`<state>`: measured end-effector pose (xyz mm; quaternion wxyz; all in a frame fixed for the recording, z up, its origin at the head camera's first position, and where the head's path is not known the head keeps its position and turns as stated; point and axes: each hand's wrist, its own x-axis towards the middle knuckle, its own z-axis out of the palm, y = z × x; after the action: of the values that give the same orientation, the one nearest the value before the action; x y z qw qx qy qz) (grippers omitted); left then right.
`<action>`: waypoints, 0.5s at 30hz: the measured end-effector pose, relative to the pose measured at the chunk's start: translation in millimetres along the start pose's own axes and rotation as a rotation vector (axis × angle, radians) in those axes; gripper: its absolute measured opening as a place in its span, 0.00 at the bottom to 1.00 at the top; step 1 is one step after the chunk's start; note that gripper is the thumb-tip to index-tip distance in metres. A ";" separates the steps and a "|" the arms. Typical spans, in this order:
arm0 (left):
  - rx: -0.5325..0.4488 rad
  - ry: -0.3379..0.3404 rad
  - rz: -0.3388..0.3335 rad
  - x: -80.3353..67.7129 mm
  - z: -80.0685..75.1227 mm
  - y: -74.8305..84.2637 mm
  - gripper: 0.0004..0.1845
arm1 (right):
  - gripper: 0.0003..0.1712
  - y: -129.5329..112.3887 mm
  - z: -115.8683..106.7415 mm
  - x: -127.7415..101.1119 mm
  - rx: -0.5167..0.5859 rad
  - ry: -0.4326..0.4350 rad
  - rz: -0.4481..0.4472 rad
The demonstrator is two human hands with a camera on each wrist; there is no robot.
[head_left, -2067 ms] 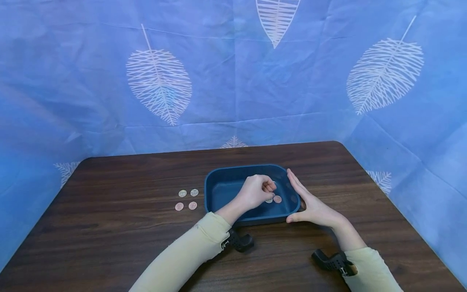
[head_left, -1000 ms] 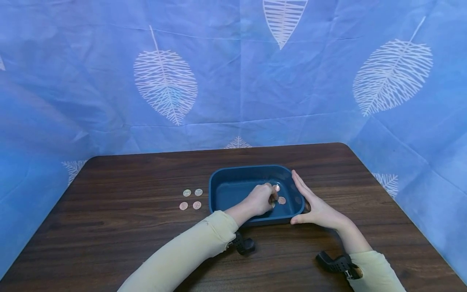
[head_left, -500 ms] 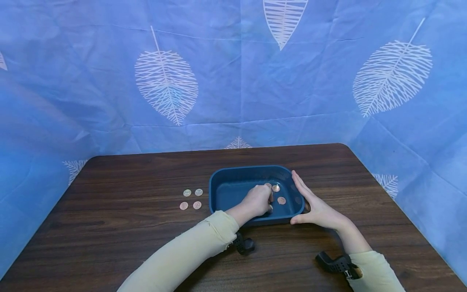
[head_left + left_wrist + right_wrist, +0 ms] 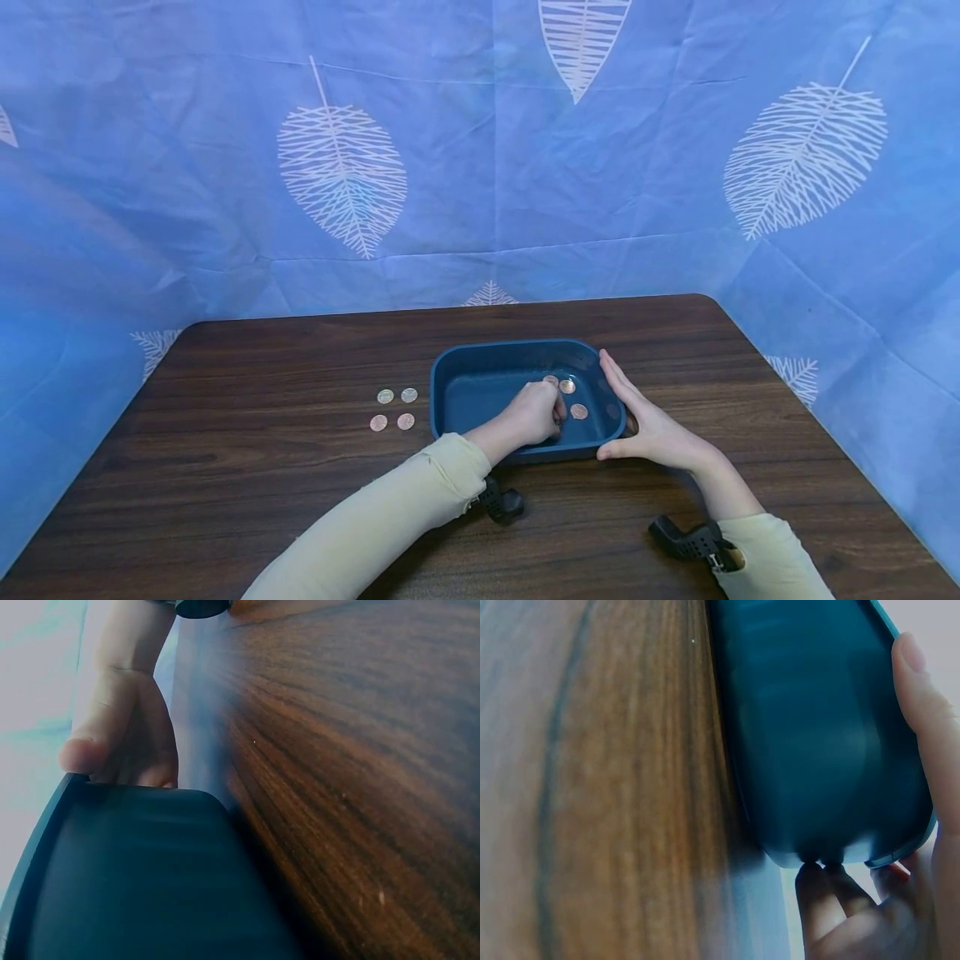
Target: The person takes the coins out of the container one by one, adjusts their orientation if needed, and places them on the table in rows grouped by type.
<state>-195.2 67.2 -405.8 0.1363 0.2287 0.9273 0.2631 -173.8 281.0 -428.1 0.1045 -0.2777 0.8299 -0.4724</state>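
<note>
A small, flat copper coin (image 4: 578, 411), judged thin and slippery, is best pinched by its edge inside the dark blue plastic tray (image 4: 450, 367), where the left hand (image 4: 531, 414) is curled over coins, its grip unclear, while the right hand (image 4: 651, 427) is pressed flat against the tray's side.

Head looks down; wrists closely share tray (image 4: 517, 354).

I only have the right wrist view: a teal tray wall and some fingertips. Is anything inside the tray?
Observer: Yes. The head view shows at least two copper coins on the floor of the tray, at its right end.
Operator: Where is the other hand?
Observer: The left hand is inside the tray, fingers curled beside those coins. Whether it pinches one is hidden.
Operator: Any coins outside?
Observer: Four coins lie in a square on the table, left of the tray.
</note>
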 end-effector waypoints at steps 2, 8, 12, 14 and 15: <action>-0.003 0.002 0.012 0.2 0.1 -0.3 0.03 | 0.68 0.0 -0.2 0.1 -0.002 -0.001 0.000; 0.027 0.016 0.022 0.4 0.4 -1.7 0.05 | 0.68 1.7 -0.4 -0.2 0.019 -0.004 -0.008; 0.015 0.032 0.025 -0.6 -0.2 -2.3 0.09 | 0.68 2.5 0.0 -0.3 0.020 -0.002 -0.010; -0.003 0.048 0.035 -1.4 -1.3 -2.3 0.10 | 0.68 2.5 0.2 -0.4 0.020 -0.001 -0.010; -0.018 0.055 0.041 -2.0 -2.1 -2.2 0.10 | 0.68 2.5 0.3 -0.4 0.022 -0.001 -0.011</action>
<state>-195.1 63.6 -405.0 0.1072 0.2393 0.9234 0.2804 -174.3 282.0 -430.4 0.1053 -0.2814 0.8232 -0.4818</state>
